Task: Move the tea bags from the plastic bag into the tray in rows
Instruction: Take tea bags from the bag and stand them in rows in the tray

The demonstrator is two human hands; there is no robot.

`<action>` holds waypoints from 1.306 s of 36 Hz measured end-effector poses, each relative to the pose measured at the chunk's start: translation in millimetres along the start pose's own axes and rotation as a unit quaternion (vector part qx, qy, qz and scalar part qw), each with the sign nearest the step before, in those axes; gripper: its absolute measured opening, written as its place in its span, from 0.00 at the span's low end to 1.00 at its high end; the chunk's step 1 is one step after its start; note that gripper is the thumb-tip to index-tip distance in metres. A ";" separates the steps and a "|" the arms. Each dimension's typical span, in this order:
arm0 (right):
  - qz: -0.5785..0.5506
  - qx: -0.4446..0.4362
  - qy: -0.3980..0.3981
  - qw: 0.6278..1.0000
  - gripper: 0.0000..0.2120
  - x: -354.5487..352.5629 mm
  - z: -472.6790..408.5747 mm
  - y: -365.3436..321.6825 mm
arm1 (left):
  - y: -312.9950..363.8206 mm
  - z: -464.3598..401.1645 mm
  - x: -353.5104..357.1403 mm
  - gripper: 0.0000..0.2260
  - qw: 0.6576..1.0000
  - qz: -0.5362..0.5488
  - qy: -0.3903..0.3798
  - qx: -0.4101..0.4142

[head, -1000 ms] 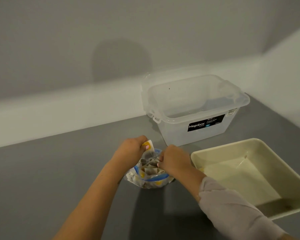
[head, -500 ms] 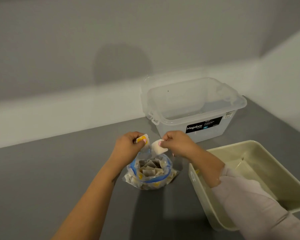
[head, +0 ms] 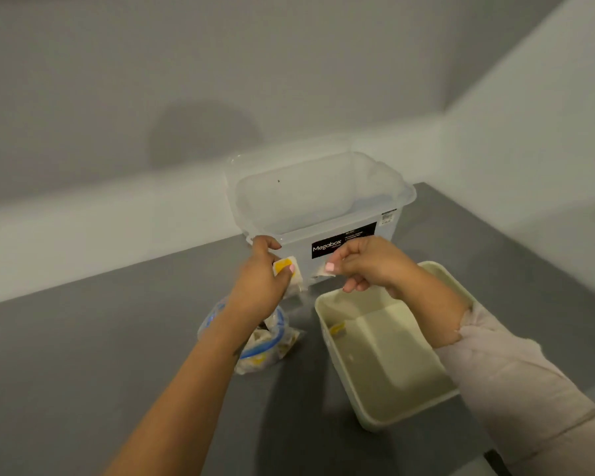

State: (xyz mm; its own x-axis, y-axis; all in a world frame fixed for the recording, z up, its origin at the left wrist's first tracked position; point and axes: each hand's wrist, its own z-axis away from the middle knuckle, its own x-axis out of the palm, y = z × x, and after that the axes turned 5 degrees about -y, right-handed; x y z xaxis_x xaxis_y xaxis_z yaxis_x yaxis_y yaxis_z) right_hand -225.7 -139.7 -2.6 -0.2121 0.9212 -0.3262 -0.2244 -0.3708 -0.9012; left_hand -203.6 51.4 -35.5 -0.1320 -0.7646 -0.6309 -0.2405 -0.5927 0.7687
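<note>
While above tray [head: 327, 305], hands [head: 261, 276] pinching tea bags [head: 291, 269].

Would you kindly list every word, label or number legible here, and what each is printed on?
"Megabox": white lettering on the black label of the clear plastic storage box.
Smaller print on that label's right half: too small to read.
White barcode sticker at the box's right rim: blurred, unreadable.

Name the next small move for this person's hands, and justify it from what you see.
Probably the right hand should lower its tea bag into the tray. It already pinches one just above the tray's far corner, and the tray looks nearly empty.
</note>
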 end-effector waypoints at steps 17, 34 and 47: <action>0.221 0.117 0.003 0.968 0.06 -18.4 -10.5 72.8 | 14.4 8.0 82.3 0.12 0.994 0.069 0.082 0.002; 0.232 0.138 0.049 0.961 0.09 7.2 -24.6 105.6 | 2.3 16.8 103.2 0.11 0.995 0.055 0.088 -0.005; 0.155 0.150 0.091 0.972 0.05 2.8 -21.6 111.2 | 6.4 12.0 104.6 0.13 0.994 0.074 0.073 -0.034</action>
State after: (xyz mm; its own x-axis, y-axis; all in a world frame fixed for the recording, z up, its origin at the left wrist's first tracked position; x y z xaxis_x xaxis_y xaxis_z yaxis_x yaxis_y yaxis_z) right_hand -230.7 -175.8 -110.0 -0.1479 0.7553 -0.6385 -0.4496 -0.6264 -0.6368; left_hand -230.5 -29.4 -97.9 -0.0182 -0.8701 -0.4925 -0.1627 -0.4834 0.8601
